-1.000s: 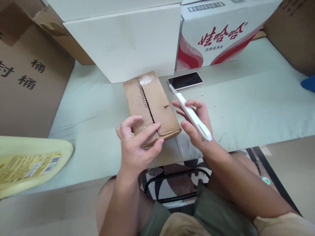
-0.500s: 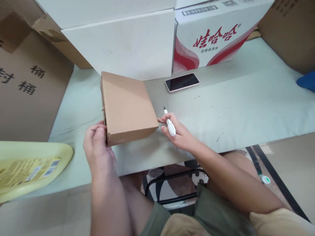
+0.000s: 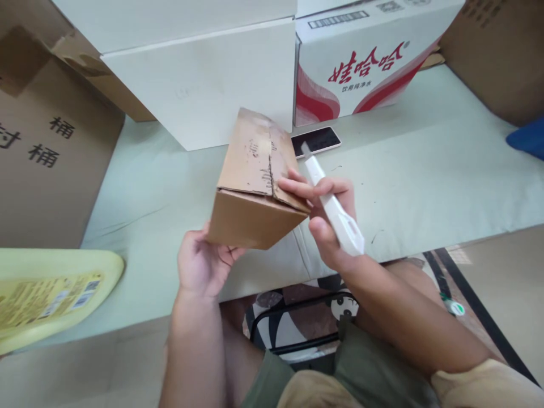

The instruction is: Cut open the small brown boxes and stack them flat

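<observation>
A small brown cardboard box [image 3: 255,192] is tilted up off the pale green table [image 3: 425,175], its seamed flap side facing up. My left hand [image 3: 202,263] cups the box from beneath at its near end. My right hand [image 3: 327,212] is closed round a white utility knife [image 3: 334,204], blade end pointing away from me, and its fingertips touch the box's right flap edge.
A phone [image 3: 318,140] lies screen-up behind the box. A white carton [image 3: 199,85] and a red-and-white printed carton [image 3: 365,62] stand at the back. Brown cartons flank left [image 3: 46,141] and right [image 3: 501,51]. A yellow tray [image 3: 51,289] sits near left, something blue [image 3: 529,141] at the right edge.
The box has been turned over again: its plain side showed half a second ago, its seamed side faces up now. My left hand moved beneath it, my right hand rose to its flap.
</observation>
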The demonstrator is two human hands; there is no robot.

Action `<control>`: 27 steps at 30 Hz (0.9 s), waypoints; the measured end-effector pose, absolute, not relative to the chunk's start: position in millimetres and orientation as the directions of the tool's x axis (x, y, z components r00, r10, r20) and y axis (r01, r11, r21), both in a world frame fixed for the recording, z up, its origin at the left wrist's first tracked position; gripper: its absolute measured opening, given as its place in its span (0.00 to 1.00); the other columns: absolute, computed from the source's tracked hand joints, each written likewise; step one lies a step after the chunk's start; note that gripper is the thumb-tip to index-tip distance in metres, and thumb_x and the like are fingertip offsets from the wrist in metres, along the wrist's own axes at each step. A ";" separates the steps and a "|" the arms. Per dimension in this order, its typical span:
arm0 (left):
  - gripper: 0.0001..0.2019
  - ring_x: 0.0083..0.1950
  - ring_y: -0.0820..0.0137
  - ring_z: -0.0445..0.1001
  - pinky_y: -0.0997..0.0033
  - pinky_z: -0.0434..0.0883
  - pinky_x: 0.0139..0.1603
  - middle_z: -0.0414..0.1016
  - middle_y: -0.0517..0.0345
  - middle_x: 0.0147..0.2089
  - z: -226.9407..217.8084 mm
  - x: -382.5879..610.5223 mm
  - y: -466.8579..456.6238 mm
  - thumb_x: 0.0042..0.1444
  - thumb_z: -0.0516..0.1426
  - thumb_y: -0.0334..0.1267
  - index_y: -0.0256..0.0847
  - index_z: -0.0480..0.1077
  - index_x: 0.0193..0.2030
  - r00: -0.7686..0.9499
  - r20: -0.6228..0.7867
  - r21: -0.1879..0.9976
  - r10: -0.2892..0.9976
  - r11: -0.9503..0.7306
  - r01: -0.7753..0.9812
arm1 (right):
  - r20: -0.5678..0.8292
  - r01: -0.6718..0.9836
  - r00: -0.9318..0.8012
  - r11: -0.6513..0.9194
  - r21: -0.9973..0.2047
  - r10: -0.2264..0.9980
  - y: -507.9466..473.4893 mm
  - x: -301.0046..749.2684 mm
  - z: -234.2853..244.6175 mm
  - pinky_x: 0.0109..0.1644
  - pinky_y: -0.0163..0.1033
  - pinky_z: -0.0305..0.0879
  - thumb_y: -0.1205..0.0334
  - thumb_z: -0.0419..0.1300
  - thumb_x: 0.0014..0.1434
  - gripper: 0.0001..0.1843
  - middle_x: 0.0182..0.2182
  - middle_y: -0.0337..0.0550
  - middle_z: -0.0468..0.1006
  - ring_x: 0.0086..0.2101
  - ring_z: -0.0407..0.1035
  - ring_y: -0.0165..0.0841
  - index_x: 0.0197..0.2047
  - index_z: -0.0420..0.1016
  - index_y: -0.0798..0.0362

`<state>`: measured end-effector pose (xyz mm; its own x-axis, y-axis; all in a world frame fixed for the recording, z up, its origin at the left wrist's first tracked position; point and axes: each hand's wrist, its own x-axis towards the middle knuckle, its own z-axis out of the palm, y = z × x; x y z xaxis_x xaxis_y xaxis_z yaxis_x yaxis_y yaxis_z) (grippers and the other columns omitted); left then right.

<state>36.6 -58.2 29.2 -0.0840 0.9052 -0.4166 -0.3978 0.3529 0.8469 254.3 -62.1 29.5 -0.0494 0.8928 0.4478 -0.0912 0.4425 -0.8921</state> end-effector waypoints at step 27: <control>0.21 0.66 0.53 0.71 0.38 0.57 0.76 0.72 0.48 0.61 10.2 43.1 -68.6 0.67 0.50 0.53 0.49 0.77 0.56 0.169 0.708 0.504 0.686 -0.658 0.559 | 0.504 -0.059 -0.123 0.501 -0.864 0.855 -71.4 277.2 37.8 0.38 0.44 0.77 0.51 0.63 0.68 0.09 0.28 0.36 0.80 0.30 0.77 0.34 0.43 0.68 0.44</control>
